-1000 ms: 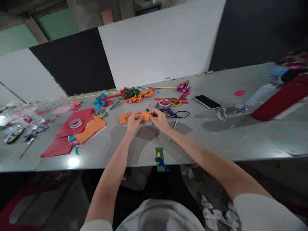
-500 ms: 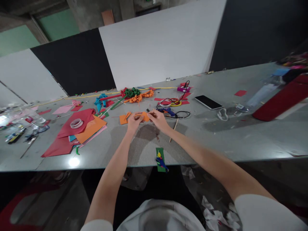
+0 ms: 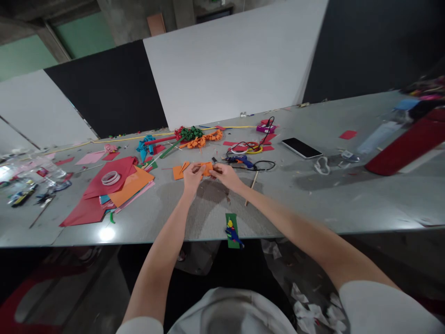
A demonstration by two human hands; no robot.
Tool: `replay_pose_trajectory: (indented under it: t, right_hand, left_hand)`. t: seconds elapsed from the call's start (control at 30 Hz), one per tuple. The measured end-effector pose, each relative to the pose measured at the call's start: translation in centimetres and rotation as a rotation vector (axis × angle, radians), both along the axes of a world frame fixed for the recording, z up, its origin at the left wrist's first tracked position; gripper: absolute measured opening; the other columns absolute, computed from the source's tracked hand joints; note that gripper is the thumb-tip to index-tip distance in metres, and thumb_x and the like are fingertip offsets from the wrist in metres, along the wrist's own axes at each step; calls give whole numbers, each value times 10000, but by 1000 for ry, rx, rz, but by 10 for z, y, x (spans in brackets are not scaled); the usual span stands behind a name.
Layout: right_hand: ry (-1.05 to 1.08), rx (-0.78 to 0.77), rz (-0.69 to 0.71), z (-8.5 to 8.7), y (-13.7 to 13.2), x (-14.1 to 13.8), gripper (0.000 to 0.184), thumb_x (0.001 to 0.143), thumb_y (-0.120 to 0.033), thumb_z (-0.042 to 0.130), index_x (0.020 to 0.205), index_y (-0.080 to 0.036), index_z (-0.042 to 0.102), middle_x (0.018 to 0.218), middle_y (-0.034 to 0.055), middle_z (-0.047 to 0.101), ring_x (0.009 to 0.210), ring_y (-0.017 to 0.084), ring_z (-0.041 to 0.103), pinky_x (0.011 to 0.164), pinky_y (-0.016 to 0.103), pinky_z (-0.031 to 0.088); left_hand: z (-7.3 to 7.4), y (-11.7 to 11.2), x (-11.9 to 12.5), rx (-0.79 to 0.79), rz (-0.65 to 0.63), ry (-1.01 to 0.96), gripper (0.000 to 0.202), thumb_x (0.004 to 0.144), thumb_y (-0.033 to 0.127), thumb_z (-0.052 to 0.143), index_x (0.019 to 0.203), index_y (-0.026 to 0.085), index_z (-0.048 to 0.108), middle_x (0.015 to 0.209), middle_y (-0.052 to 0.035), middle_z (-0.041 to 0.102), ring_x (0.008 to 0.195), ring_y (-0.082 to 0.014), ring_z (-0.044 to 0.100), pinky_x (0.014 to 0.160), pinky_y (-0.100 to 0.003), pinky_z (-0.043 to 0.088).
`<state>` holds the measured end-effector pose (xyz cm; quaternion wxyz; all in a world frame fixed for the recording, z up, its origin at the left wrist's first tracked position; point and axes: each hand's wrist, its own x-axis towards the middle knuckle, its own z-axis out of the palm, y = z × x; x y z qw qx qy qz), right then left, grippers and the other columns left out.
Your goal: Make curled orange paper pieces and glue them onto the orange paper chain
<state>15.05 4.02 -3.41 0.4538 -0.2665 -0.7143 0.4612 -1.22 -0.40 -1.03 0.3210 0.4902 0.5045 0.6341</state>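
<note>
Between my two hands is a small piece of orange paper point(image 3: 207, 169), held just above the table. My left hand point(image 3: 193, 176) pinches its left side, and my right hand point(image 3: 225, 175) grips its right edge with thumb and fingers. Part of the piece is hidden behind the fingers. More orange paper pieces point(image 3: 178, 172) lie on the table left of my left hand. Behind my right hand rests a blue glue gun point(image 3: 243, 160) with a black cord. A thin wooden stick point(image 3: 251, 188) lies by my right wrist.
Stacked coloured paper point(image 3: 134, 188) with tape rolls point(image 3: 111, 178) on it lies left. Curled paper flowers point(image 3: 189, 134) are at the back. A phone point(image 3: 301, 148) and a red cylinder point(image 3: 405, 146) stand or lie right. A green strip point(image 3: 232, 222) overhangs the front edge.
The orange piece has shifted and turned slightly between my fingers. My right fingers sit a little lower on it. Everything else on the table stays in place.
</note>
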Motion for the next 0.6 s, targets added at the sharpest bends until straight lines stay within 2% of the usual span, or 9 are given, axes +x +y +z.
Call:
replay_pose_trajectory:
  t: [0.17,0.33,0.6]
  right_hand:
    - [6,-3,-24,2,0,1,380,826,-572,694,901,-202,660,755,34,715,654,204,673,668,338,547]
    - [-37,25,-51,5,-2,2,387,835,-588,680,868,-204,651,711,22,705,647,197,659,665,319,531]
    - [35,-68,-16,9,-6,1,469,749,-626,756,888,-188,665,771,57,726,644,191,657,654,328,548]
  left_hand:
    - [3,-6,1,85,-42,97,375,819,373,759,1135,182,693,748,-27,711,753,-170,680,693,-268,538]
    - [-2,-2,1,156,-21,139,359,802,420,759,1047,162,710,820,-59,734,756,-172,684,695,-280,538]
    - [-1,-3,1,160,-11,152,269,829,382,725,996,171,709,855,-84,755,798,-186,709,717,-285,544]
